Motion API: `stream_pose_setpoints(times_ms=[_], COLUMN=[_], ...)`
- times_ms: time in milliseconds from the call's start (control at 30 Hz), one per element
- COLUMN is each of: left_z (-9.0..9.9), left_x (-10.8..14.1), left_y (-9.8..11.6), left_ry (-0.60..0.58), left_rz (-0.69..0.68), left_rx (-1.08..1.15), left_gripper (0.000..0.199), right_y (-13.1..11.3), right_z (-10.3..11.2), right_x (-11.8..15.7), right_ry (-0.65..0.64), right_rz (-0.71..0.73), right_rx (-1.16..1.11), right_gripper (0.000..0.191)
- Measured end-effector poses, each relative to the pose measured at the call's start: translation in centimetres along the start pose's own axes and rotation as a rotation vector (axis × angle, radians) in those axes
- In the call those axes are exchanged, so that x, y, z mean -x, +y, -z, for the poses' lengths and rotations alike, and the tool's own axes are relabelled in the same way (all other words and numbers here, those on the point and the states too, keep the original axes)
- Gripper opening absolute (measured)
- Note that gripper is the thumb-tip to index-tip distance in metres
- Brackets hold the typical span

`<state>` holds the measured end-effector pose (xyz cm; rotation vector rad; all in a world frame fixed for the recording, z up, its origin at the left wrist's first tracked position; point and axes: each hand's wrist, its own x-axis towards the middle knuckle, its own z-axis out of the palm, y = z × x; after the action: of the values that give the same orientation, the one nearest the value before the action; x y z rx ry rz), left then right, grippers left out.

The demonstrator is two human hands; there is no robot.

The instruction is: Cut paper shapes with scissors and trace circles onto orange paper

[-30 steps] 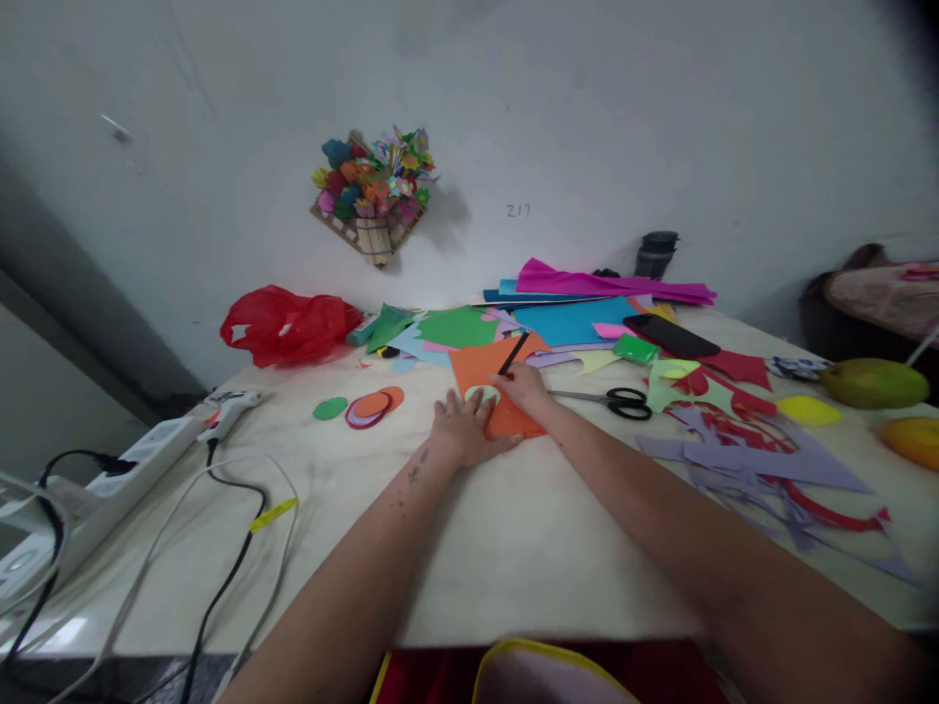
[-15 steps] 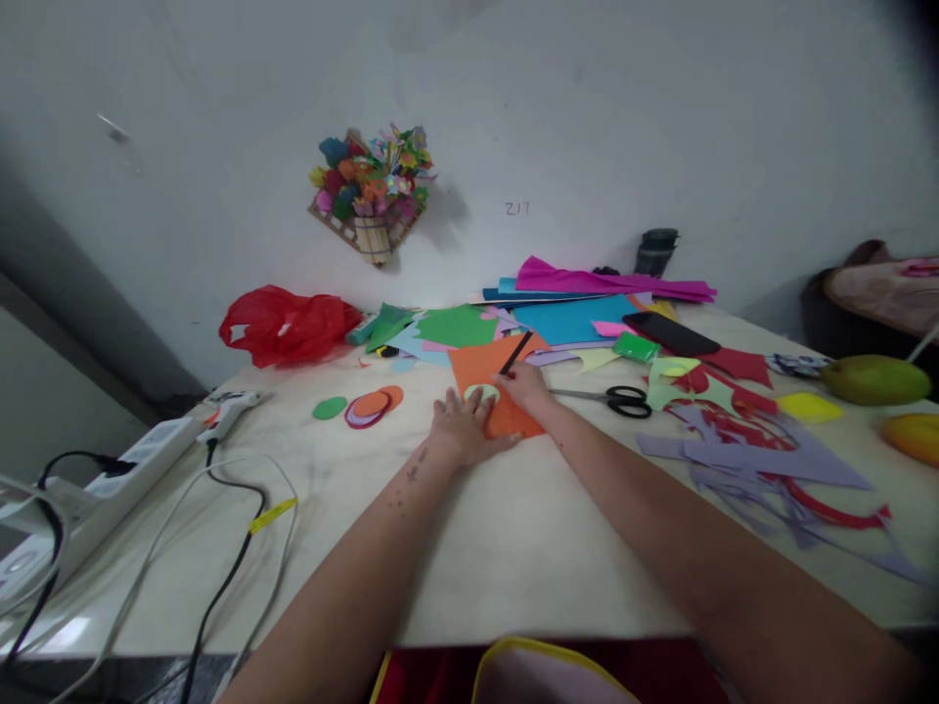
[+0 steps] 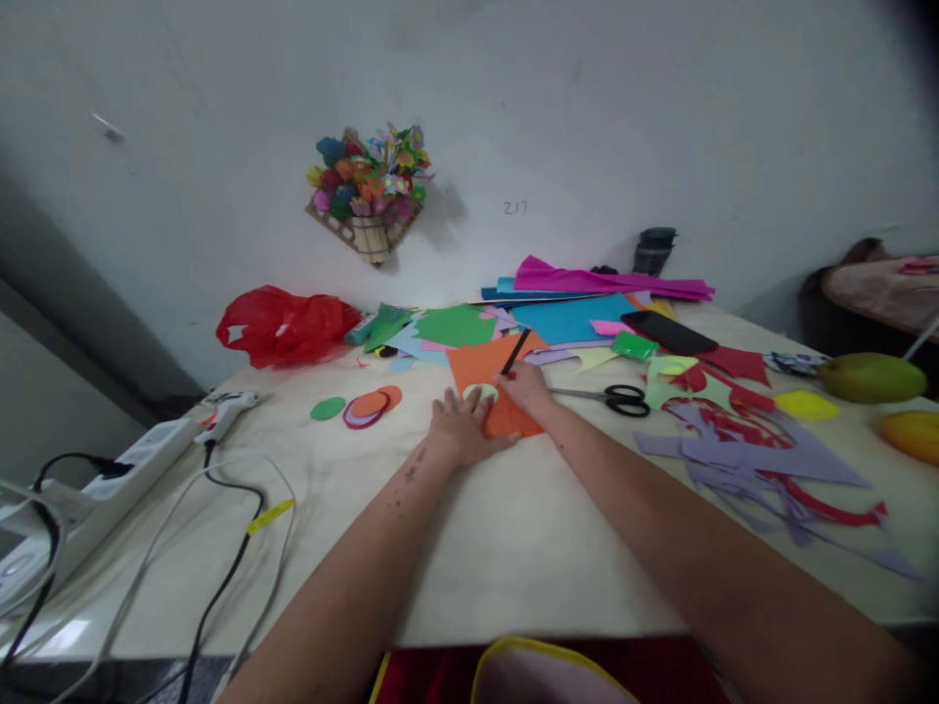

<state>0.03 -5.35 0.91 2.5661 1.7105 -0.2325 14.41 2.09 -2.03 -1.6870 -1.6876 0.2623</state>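
An orange sheet (image 3: 480, 363) lies on the table in front of me, with a pale green disc (image 3: 479, 393) on top of it. My left hand (image 3: 462, 427) rests flat with fingers spread, pressing the disc and sheet down. In my right hand (image 3: 523, 387) is a dark pen (image 3: 517, 350), pinched close to the disc's right edge; its tip is hidden by the fingers. Left of my hands lie a green disc (image 3: 328, 409) and a small overlapping group of orange, purple and red discs (image 3: 371, 405). Black-handled scissors (image 3: 625, 400) lie right of the sheet.
Purple scraps (image 3: 778, 455) and red pieces cover the right side, near two mangoes (image 3: 871, 378). A phone (image 3: 670, 333), coloured sheets (image 3: 576, 319) and a red bag (image 3: 290, 326) sit at the back. A glue gun (image 3: 229, 416), cables and a power strip (image 3: 110, 489) are left.
Both hands stay almost in place on the sheet and disc. The pen shows only a very slight shift, and the whole view has moved slightly.
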Motion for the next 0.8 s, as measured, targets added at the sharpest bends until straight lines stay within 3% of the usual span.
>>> stream_pose_setpoints(times_ms=[800], left_z=[-0.39], left_x=[-0.23], left_y=[-0.19], left_ry=[0.012], left_rz=[-0.003], left_rx=[-0.008], left_gripper=[0.096], right_y=[-0.35], right_z=[0.56], right_x=[0.78], right_ry=[-0.011], right_rz=[0.013], right_rx=[-0.028], right_gripper=[0.02])
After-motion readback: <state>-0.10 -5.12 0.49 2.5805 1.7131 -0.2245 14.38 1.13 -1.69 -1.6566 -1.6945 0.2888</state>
